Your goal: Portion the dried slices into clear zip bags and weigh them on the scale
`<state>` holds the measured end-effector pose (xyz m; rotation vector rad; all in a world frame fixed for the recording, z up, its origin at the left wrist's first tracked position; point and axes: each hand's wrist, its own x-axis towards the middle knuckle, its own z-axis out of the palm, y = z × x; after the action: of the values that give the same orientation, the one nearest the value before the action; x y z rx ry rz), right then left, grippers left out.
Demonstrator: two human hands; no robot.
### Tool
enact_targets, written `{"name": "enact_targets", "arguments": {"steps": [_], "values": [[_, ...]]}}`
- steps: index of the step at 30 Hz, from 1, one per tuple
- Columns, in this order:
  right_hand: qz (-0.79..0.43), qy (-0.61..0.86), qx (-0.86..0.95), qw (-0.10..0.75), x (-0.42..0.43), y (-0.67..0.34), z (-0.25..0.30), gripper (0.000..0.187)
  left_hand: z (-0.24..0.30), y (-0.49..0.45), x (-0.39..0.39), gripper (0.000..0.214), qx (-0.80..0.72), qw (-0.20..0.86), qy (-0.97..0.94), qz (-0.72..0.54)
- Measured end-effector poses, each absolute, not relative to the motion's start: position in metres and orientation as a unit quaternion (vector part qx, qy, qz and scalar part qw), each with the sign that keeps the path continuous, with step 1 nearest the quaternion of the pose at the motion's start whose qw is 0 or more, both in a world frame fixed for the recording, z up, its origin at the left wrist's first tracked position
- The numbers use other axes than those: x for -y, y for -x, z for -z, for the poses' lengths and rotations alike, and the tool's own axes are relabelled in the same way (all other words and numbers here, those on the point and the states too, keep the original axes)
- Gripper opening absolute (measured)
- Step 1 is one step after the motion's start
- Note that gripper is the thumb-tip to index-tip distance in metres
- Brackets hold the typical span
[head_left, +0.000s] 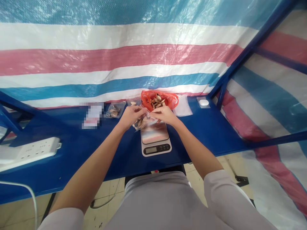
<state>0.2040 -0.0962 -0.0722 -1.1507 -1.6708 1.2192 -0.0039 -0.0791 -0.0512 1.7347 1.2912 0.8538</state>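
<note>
My left hand (132, 117) and my right hand (163, 114) pinch the top edge of a clear plastic bag (141, 123) from both sides. Brown-edged dried slices show inside it. The bag hangs over the back of a white kitchen scale (156, 140), whose steel plate is partly covered; whether the bag touches the plate I cannot tell. Just behind my hands lies an open red plastic bag (173, 100) holding more dried slices (157, 101).
Left of my hands are a filled clear bag (115, 110), another partly hidden bag (133, 101) and a blurred-out paper (93, 115). A stack of clear bags (183, 106) and a white round item (203, 102) lie right. A power strip (31, 151) sits on the blue table (96, 159).
</note>
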Motion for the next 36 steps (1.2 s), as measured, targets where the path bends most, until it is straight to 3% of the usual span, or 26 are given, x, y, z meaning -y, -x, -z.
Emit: {"name": "enact_targets", "arguments": {"steps": [9,14,24,29,36], "values": [[-0.504,0.444,0.625,0.398,0.088,-0.202,0.073,0.038,0.048,0.012,0.079,0.040,-0.464,0.420,-0.718,-0.304],[-0.520,0.433,0.642,0.360,0.089,-0.200,0.072,0.037,0.046,0.016,0.080,0.037,-0.444,0.445,-0.717,-0.302],[-0.477,0.409,0.680,0.378,0.085,-0.191,0.070,0.026,0.042,0.015,0.079,0.040,-0.421,0.344,-0.803,-0.245],[-0.511,0.416,0.658,0.364,0.084,-0.192,0.066,0.024,0.043,0.016,0.078,0.039,-0.417,0.342,-0.806,-0.244],[-0.468,0.409,0.685,0.381,0.083,-0.188,0.068,0.025,0.042,0.015,0.081,0.039,-0.435,0.351,-0.790,-0.254]]}}
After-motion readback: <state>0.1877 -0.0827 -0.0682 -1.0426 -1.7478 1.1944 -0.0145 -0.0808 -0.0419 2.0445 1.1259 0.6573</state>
